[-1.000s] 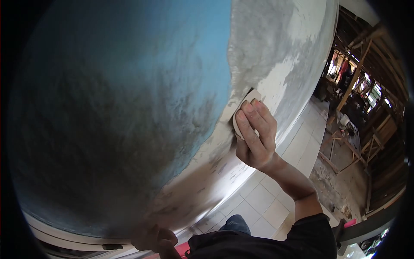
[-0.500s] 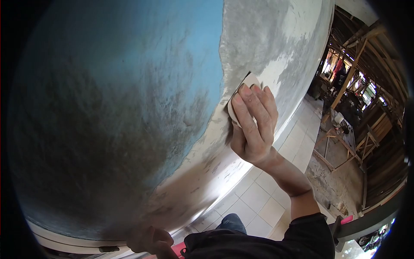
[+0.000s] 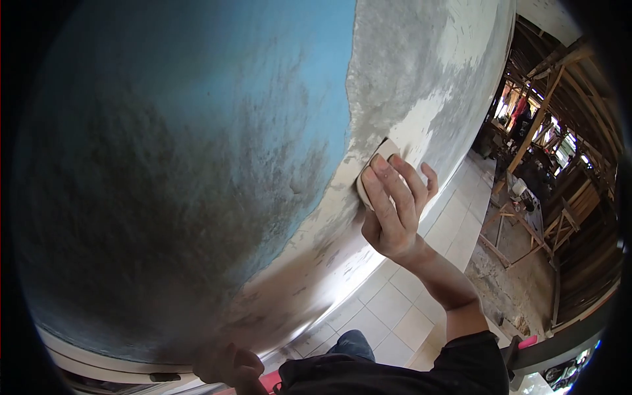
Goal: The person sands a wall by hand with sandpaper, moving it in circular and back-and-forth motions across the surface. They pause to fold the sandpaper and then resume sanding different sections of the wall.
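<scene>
A large curved panel fills the left and middle of the view. Blue paint with dark smudges meets a bare grey and cream patch along a ragged line. On the cream part, my right hand presses a piece of sandpaper, pale-backed with a dark edge. Its fingers lie over the sandpaper, with the little finger raised. Low at the left, my left hand is in deep shadow against the panel's lower part. Its fingers are too dark to make out.
Pale floor tiles run below the panel. At the right stand a wooden trestle and a slanted timber post, with cluttered items behind. A dark bar with a pink piece lies at lower right.
My right hand has slid down the panel with the sandpaper, and its little finger has spread away from the others. My left hand stays in place. The view has shifted slightly.
</scene>
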